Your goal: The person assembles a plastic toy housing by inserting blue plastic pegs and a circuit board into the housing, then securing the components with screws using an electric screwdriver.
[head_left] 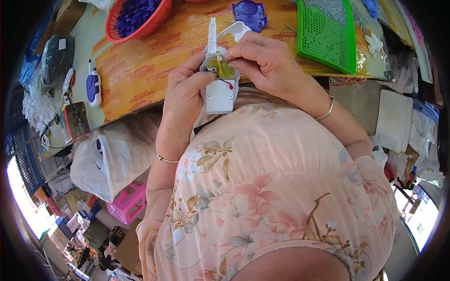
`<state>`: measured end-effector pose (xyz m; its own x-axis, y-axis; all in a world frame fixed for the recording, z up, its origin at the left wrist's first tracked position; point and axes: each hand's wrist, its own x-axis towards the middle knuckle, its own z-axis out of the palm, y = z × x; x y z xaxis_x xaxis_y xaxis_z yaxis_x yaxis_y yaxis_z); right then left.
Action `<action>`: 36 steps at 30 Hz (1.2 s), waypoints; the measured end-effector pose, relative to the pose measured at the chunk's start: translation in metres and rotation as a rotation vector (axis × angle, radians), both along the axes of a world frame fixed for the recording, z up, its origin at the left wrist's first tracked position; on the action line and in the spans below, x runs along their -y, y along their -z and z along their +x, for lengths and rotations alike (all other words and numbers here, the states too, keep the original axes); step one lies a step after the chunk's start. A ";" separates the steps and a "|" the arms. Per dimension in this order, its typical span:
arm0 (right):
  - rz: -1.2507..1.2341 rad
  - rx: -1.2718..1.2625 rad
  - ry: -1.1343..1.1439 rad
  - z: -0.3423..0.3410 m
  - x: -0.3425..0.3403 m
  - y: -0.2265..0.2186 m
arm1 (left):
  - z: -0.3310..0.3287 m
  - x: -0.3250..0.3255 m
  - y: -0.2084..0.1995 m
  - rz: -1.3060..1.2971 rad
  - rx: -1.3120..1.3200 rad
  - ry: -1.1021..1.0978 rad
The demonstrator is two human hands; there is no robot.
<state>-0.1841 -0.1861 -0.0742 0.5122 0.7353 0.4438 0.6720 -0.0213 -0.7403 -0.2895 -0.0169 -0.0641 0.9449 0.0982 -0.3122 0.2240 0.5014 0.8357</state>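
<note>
A white plastic housing point(219, 99) with a long narrow stem and a curved side arm sits over the table's near edge, its inside facing up. In it lies a small yellow-green circuit board point(228, 71) with a black slide switch, yellow wires point(219, 60) and a short red wire point(226, 83). My left hand point(183, 86) grips the housing's left side, thumb beside the switch. At the board's upper right, the fingers of my right hand point(267, 61) are pinched together; whatever is between them is hidden.
A red basket point(111, 25) of purple parts stands at the back left. Farther right are a purple shell piece point(251, 15) and a green perforated tray point(323, 51) with small metal pieces. A finished-looking purple-and-white device point(93, 86) lies left, near a red-black box point(76, 121).
</note>
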 end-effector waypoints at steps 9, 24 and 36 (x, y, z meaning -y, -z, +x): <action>0.039 0.100 0.023 0.000 0.003 0.009 | -0.004 0.018 -0.004 -0.058 -0.009 0.042; 0.147 -0.040 0.073 -0.007 -0.002 0.010 | -0.004 0.018 0.003 -0.063 0.055 -0.036; 0.156 0.027 0.079 -0.005 -0.002 -0.001 | -0.002 0.018 -0.007 0.063 0.003 0.081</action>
